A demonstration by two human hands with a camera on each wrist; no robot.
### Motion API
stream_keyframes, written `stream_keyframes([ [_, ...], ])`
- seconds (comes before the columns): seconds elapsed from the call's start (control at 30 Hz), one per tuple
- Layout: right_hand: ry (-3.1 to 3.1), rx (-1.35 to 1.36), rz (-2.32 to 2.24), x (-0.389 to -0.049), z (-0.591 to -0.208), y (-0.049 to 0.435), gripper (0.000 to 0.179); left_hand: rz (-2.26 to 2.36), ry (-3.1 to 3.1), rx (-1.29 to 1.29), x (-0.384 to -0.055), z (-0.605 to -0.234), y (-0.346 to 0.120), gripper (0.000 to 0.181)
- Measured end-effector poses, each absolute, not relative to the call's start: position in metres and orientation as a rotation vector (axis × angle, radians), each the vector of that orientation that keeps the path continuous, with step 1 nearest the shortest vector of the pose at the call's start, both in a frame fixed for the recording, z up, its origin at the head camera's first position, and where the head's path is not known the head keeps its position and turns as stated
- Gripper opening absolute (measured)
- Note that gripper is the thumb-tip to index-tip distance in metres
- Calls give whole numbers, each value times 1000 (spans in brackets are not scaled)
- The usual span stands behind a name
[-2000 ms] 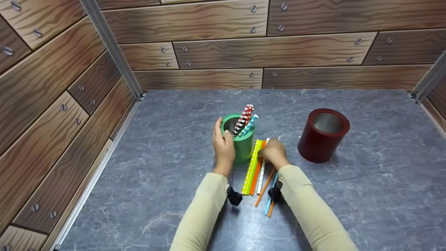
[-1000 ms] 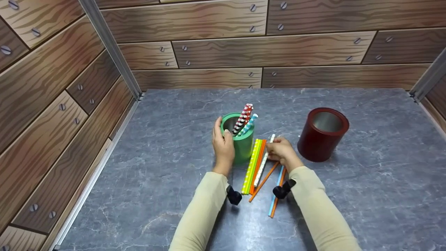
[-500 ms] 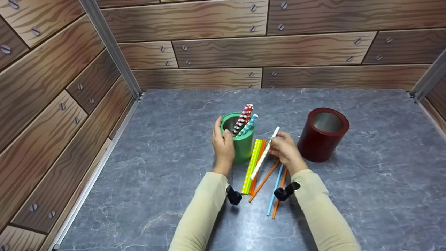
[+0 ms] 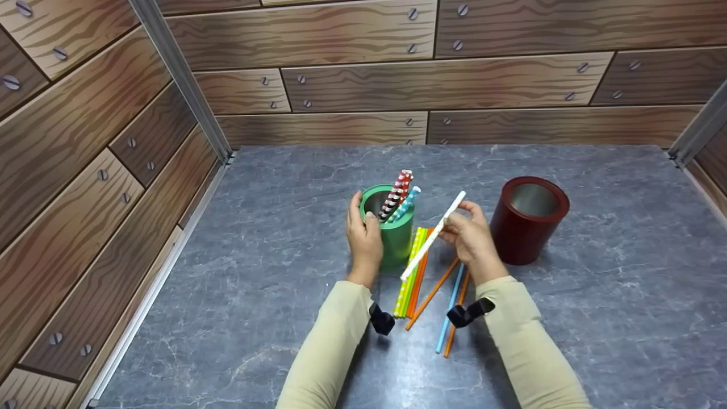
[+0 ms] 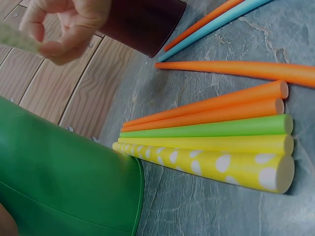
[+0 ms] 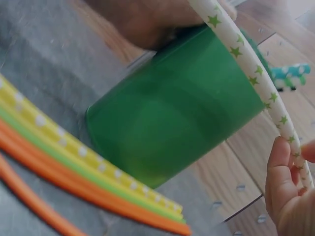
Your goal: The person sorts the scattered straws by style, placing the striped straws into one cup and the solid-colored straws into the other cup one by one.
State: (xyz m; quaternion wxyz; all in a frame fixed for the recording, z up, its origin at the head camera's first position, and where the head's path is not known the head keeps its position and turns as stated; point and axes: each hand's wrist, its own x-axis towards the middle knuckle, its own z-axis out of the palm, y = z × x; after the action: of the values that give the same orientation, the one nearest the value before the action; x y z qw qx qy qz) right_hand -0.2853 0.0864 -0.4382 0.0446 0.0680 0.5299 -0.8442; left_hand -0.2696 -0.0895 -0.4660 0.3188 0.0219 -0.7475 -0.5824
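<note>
My left hand point(image 4: 364, 241) grips the near left side of a green can point(image 4: 396, 241), thumb at its rim. Several patterned paper straws point(image 4: 397, 196), red, black and blue with white, lean inside the can. Between thumb and fingers, my right hand point(image 4: 470, 238) pinches a white paper straw with green stars point(image 6: 253, 73), raised and tilted above the table. Beneath it, beside the can, lies a row of straws: a yellow one with white dots point(image 5: 221, 166), a plain yellow, a green and two orange ones point(image 5: 216, 112).
A dark red can point(image 4: 519, 233) stands to the right of my right hand, its inside visible. On the grey marbled table point(image 4: 272, 238) a blue straw point(image 4: 450, 309) and two loose orange straws point(image 4: 431, 294) lie near my right wrist. Wood-patterned walls point(image 4: 363, 85) enclose the back and sides.
My right hand has picked the white straw out of the row and lifted it up and to the right. The loose orange and blue straws shifted slightly. My left hand stays on the green can.
</note>
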Motion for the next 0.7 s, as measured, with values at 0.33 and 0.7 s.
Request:
stream_keyframes([
  [0.33,1486,224,-2795,-274,-413,77,41,-1530,-1973,73,-269,-465,-89,47],
  [0.7,1404,165,-3245,-265,-394,68,46,-1514,-1968,69,-270,-466,-90,48],
])
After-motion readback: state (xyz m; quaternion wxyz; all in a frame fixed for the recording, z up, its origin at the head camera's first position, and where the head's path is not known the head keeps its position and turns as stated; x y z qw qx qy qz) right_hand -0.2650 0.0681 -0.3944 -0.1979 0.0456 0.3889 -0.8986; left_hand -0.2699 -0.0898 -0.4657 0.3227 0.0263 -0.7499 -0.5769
